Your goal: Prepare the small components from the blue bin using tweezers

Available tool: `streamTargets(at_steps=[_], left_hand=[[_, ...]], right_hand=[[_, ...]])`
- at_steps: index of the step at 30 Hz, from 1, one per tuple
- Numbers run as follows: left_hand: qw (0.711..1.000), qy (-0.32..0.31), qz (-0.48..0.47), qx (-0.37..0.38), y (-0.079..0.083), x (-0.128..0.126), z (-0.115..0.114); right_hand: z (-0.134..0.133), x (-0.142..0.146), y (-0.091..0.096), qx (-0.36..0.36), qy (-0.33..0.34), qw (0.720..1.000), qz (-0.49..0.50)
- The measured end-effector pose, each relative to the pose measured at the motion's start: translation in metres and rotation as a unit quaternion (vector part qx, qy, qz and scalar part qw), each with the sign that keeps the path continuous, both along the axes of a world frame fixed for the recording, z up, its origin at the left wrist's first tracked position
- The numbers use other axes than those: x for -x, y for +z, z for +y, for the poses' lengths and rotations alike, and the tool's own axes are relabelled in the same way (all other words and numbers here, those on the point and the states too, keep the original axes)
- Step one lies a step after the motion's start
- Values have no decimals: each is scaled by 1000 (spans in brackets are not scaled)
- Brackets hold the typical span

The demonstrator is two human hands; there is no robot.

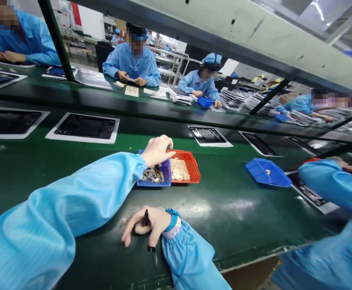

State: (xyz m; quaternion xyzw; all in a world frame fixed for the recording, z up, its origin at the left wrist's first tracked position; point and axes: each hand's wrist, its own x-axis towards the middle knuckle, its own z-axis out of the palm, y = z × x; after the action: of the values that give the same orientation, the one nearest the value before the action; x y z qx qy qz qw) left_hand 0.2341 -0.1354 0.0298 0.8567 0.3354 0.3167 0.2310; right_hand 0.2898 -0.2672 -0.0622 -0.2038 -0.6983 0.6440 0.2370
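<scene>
My left hand (158, 150) reaches out over an orange tray (191, 167) of small tan pieces, fingers curled down in a pinch at its rim; what they hold is hidden. A blue tray (154, 175) of small dark and gold parts sits right beside it, under my wrist. My right hand (147, 225) rests on the green bench (224, 205) near the front edge, fingers bent around a thin black tool. A blue strap is on that wrist.
Dark flat panels on white sheets (83, 128) ride the green belt behind the trays. A co-worker's blue sleeve (330, 183) and another blue tray (268, 172) are at the right. Several people in blue coats work across the line. A black post (55, 40) stands at the left.
</scene>
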Motion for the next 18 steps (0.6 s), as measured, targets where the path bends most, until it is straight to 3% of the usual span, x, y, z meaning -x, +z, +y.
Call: streamTargets(at_steps=[2, 3, 5, 8, 10, 13, 18], left_hand=[[998, -25, -50, -20, 7, 33, -20], [995, -48, -80, -29, 9, 52, -34], [989, -100, -103, -30, 6, 91, -66], [977, -198, -76, 18, -16, 138, -110], [977, -192, -81, 41, -34, 159, -127], [975, -179, -124, 53, -54, 183, -135], [975, -112, -188, 40, -59, 219, -135]], right_hand=[[-1, -3, -6, 104, 98, 988, 59], [-2, -5, -8, 133, 96, 982, 90], [-4, -6, -9, 133, 13, 983, 129], [-8, 3, -3, 79, -119, 986, 85], [-10, 20, 3, 52, -182, 980, 52], [-13, 58, 11, 27, -208, 977, 38], [-6, 115, 20, 15, -212, 976, 48]])
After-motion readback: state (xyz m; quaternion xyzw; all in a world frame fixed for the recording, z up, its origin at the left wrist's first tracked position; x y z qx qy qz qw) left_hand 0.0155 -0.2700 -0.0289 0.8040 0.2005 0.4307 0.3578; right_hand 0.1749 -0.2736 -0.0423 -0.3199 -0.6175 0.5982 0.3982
